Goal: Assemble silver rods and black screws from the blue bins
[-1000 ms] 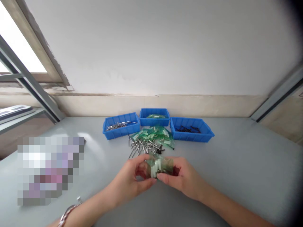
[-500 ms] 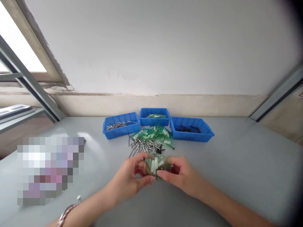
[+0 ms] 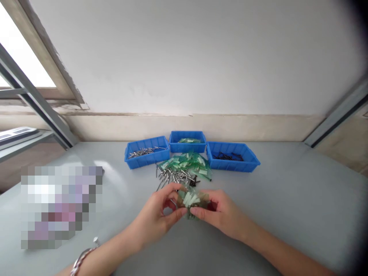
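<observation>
A small clear green plastic bag (image 3: 190,200) with pale plugs and small metal pieces inside is held up over the near middle of the table. My left hand (image 3: 163,211) grips its left side, thumb in front and fingers behind. On its right side my right hand (image 3: 222,211) pinches it the same way. Just beyond the hands lie a heap of silver screws (image 3: 174,176), a few black screws (image 3: 194,181) and a pile of similar green bags (image 3: 186,161). The fingers behind the bag are partly hidden.
Three blue bins stand at the back: the left bin (image 3: 148,161) holds silver screws, the middle bin (image 3: 187,147) green bags, the right bin (image 3: 234,165) black screws. A blurred-out item (image 3: 61,207) lies at left on the grey table (image 3: 287,199). Metal posts flank the table.
The pale pieces inside the bag have shifted and tilted. My left thumb has moved slightly right and up, closer to the right thumb. Both hands still hold the bag.
</observation>
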### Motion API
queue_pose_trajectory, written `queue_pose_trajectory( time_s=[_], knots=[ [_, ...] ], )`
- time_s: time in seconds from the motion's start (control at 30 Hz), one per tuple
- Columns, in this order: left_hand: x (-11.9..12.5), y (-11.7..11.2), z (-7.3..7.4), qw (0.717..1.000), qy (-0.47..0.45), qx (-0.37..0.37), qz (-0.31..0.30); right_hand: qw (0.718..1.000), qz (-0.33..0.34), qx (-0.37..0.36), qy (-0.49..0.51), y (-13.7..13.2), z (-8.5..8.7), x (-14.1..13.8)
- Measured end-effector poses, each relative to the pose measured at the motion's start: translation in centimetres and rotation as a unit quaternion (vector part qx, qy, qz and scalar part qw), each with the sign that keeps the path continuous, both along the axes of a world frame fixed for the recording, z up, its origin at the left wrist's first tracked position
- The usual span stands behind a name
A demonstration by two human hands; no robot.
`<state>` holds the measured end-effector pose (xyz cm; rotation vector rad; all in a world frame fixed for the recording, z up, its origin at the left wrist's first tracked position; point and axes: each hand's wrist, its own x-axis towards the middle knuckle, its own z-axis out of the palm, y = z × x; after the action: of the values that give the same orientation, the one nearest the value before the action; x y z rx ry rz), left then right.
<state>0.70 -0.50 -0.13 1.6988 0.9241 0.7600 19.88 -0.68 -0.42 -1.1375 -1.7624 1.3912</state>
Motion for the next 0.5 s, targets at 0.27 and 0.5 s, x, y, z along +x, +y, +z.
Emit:
queue_pose_trajectory(
  time_s=[0.27,0.5],
  knots=[
    [0.08,-0.2,0.36,1.0,0.006,0.001,0.014,1.0,0.01,0.002,0.013,-0.15,-0.04,-0.19],
    [0.24,-0.26,0.53,1.0,-0.012,-0.01,0.014,1.0,0.006,0.006,0.007,-0.14,-0.26,-0.15]
  ],
)
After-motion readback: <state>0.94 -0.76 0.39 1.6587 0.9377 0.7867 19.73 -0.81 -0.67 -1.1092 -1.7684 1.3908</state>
